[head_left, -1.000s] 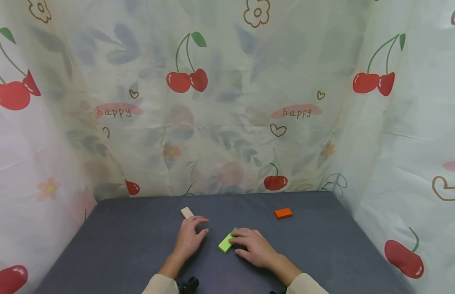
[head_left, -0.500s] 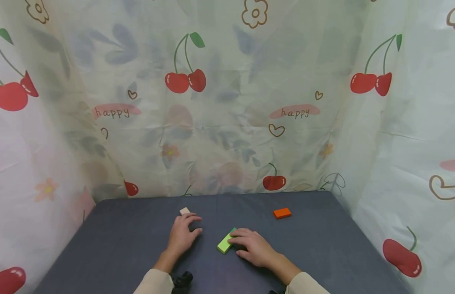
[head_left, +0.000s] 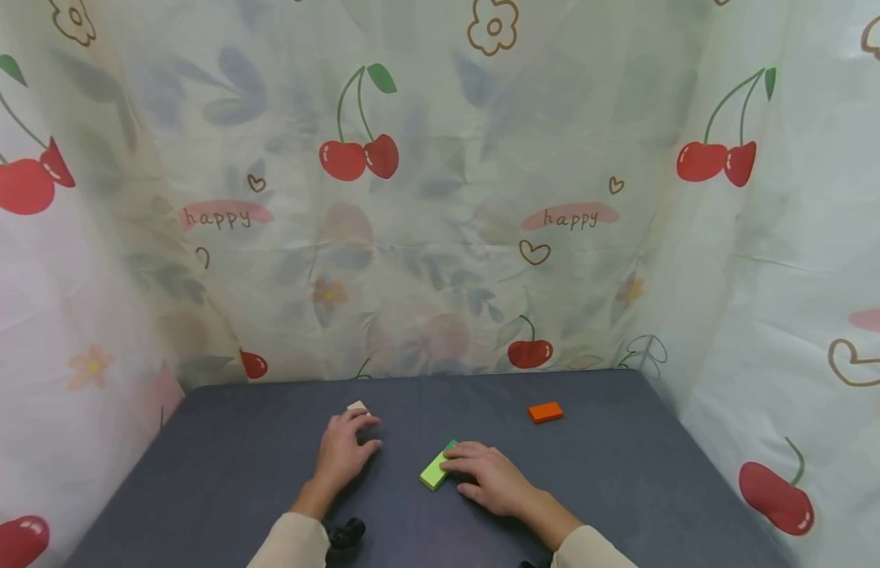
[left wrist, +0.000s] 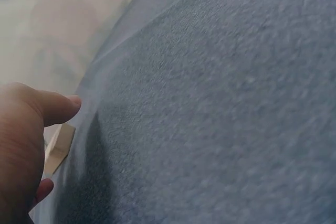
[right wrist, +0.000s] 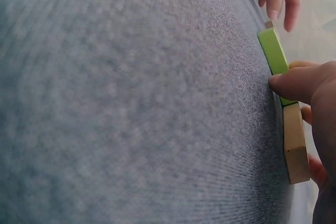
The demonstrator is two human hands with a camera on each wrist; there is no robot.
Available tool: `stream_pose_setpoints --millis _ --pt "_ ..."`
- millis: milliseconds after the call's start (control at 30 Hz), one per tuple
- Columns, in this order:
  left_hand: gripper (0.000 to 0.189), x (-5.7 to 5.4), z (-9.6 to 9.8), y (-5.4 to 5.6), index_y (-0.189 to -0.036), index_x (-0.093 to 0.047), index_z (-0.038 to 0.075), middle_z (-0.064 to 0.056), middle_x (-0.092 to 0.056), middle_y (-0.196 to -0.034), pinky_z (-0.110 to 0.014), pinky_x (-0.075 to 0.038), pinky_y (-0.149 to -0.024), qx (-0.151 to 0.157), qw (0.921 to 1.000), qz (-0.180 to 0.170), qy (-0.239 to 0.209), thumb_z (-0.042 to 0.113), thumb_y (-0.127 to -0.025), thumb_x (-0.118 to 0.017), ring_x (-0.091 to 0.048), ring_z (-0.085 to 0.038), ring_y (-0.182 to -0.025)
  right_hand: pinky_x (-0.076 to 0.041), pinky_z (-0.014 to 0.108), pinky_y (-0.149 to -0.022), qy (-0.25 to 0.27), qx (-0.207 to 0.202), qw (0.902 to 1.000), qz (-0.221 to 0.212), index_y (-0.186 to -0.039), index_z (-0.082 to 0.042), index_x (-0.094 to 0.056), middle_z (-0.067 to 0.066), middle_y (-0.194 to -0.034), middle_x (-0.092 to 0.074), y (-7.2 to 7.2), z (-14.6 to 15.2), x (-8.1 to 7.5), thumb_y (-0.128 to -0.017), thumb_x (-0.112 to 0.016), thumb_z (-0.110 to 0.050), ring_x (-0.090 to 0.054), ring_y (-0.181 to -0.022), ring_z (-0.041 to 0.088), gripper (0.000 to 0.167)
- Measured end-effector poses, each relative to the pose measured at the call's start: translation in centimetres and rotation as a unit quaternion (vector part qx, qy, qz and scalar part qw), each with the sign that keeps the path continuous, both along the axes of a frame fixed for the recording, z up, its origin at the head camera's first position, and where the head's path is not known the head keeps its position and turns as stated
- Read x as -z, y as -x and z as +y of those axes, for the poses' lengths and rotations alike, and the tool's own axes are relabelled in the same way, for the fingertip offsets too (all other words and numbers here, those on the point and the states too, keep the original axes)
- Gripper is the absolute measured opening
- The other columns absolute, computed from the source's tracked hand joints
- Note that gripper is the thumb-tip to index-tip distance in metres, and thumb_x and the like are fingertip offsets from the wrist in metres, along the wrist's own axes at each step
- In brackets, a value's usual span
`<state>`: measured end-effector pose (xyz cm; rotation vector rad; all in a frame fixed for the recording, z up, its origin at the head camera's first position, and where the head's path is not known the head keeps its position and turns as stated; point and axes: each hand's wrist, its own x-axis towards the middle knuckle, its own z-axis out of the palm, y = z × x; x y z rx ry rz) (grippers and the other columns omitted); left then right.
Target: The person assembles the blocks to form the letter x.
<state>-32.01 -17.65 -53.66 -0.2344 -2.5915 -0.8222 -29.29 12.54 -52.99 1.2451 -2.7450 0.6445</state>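
My left hand (head_left: pixel 338 451) hovers over the table at left of centre, thumb and fingers spread with nothing between them. Just beyond its fingertips lies a pale beige block (head_left: pixel 357 405), partly covered by the hand in the head view; the left wrist view also shows this block (left wrist: pixel 60 148) past the fingers. At the centre, my right hand (head_left: pixel 495 478) rests relaxed fingers on a lime green block (head_left: pixel 432 476). Its thumb overlaps the lime block (right wrist: pixel 273 48) in the right wrist view. End to end with it sits a darker green block (head_left: pixel 451 446), showing bare wooden sides (right wrist: pixel 295 142).
An orange block (head_left: pixel 545 412) lies at the back right of the dark grey table (head_left: pixel 596 465). A curtain printed with cherries (head_left: pixel 425 276) hangs behind the table and along both sides. Black straps with a small device (head_left: pixel 347 534) sit at the left wrist.
My left hand has moved left, away from the lime green block, and now covers more of the beige block. My right hand stays on the green blocks, which have not moved.
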Motion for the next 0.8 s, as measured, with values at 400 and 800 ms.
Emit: stream_pose_setpoints --millis 400,800 --pt "0.036 0.2 -1.2 0.5 -0.108 -0.073 0.015 -0.012 -0.057 -0.132 -0.055 -0.039 -0.095 -0.011 0.9994 -0.026 0.020 0.018 -0.075 -0.085 -0.049 -0.036 -0.117 -0.036 0.057 -0.100 -0.006 -0.002 0.9999 -0.014 -0.131 -0.023 -0.064 -0.006 -0.138 -0.053 0.2 0.1 0.0 -0.091 -0.069 -0.017 -0.041 -0.133 0.020 0.041" --pt "0.052 -0.5 -2.0 1.1 -0.126 -0.066 0.017 -0.014 -0.047 -0.143 -0.061 -0.036 -0.096 0.008 0.9940 -0.075 0.079 0.026 -0.077 -0.083 -0.042 -0.039 -0.126 -0.037 0.058 -0.099 0.003 -0.014 0.9999 -0.007 -0.131 -0.022 -0.064 -0.004 -0.138 -0.054 0.3 0.2 0.1 -0.091 -0.069 -0.019 -0.042 -0.133 0.022 0.041"
